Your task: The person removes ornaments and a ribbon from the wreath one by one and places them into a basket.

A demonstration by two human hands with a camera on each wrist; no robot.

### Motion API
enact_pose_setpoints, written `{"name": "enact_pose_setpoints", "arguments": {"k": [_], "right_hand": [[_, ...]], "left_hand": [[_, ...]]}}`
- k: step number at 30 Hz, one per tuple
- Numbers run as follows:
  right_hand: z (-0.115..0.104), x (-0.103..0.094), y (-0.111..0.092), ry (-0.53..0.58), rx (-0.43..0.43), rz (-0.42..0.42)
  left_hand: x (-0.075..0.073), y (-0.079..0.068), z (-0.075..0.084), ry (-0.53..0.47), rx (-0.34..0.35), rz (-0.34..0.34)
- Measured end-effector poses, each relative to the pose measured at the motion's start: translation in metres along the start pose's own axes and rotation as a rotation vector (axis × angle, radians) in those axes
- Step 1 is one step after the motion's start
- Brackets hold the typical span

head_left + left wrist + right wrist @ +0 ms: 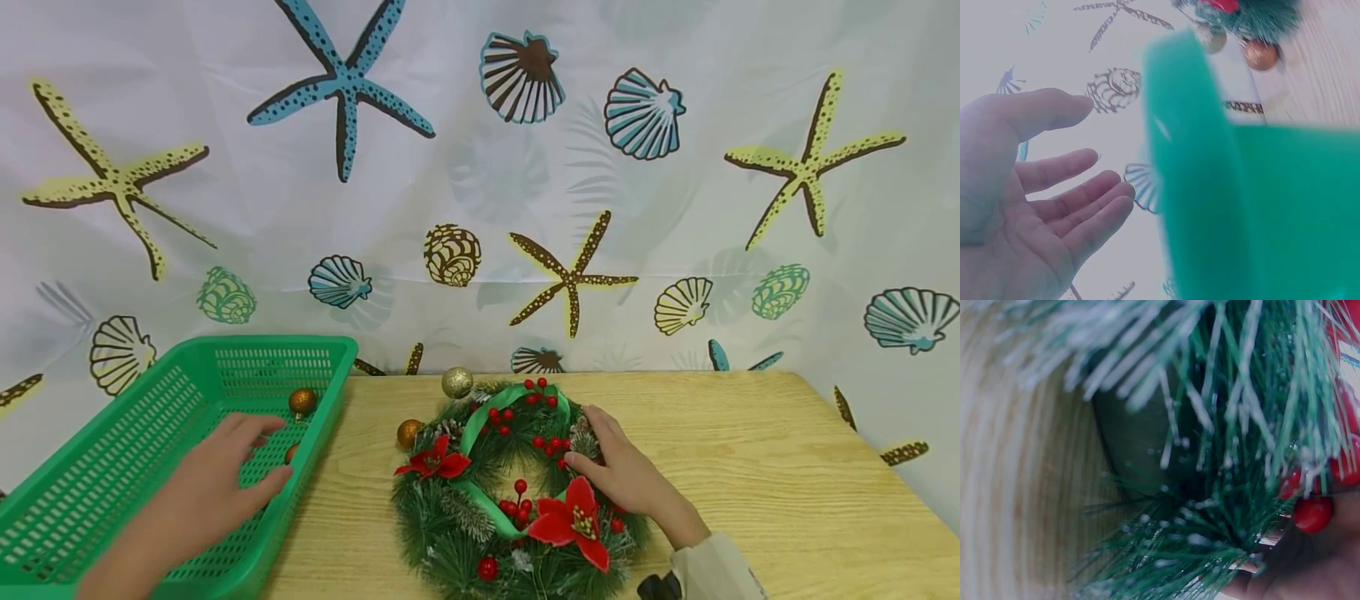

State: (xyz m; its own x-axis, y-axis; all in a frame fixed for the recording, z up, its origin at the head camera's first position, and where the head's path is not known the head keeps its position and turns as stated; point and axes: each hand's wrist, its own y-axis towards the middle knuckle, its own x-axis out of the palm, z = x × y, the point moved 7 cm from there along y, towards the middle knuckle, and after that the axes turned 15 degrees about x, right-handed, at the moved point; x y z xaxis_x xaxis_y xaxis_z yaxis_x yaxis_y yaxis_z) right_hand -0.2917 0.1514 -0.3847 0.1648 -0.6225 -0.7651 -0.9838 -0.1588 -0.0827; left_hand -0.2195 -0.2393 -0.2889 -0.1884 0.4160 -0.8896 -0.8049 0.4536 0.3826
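A green Christmas wreath (420, 533) lies on the table, dressed with a green ribbon, red berries, pine cones and red poinsettias (573, 525). My right hand (630, 475) holds its right side, thumb toward the ring's inner part and fingers on the outer side. Pine needles (1254, 425) and red berries (1313, 514) fill much of the right wrist view and partly hide that hand. My left hand (213, 483) hovers over the green plastic basket (330, 350), fingers parted and holding nothing. Inside the basket lies a bronze ball ornament (302, 402), with another (291, 453) partly hidden by the rim.
A glittery gold ball (457, 382) and a bronze ball (409, 434) sit at the wreath's upper left edge. The wooden table (750, 467) extends to the right. A curtain (450, 167) printed with starfish and shells hangs behind it.
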Motion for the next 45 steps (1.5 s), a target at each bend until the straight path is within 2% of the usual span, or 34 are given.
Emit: {"name": "enact_pose_setpoints", "arguments": {"k": [4,11,23,31,37,39,45], "right_hand": [[0.0,-0.001,0.0,-0.003,-0.001,0.0],[-0.001,0.0,0.0,-0.007,0.0,-0.006],[-0.004,0.004,0.0,-0.016,-0.017,-0.014],[-0.004,0.004,0.0,-0.023,-0.025,-0.012],[-0.002,0.004,0.0,-0.022,-0.018,-0.009],[-0.002,0.004,-0.001,-0.023,-0.016,-0.009],[0.001,0.001,-0.002,-0.021,-0.005,-0.003]], "left_hand": [[0.001,0.003,0.015,0.002,0.045,0.029],[0.008,0.008,0.037,-0.005,0.071,0.05],[0.04,0.011,0.064,-0.079,0.083,0.02],[0.069,0.009,0.081,-0.143,0.177,-0.054],[0.096,0.007,0.086,-0.266,0.111,-0.183],[0.102,0.007,0.089,-0.28,0.118,-0.206],[0.121,0.009,0.104,-0.328,0.211,-0.269]]}}
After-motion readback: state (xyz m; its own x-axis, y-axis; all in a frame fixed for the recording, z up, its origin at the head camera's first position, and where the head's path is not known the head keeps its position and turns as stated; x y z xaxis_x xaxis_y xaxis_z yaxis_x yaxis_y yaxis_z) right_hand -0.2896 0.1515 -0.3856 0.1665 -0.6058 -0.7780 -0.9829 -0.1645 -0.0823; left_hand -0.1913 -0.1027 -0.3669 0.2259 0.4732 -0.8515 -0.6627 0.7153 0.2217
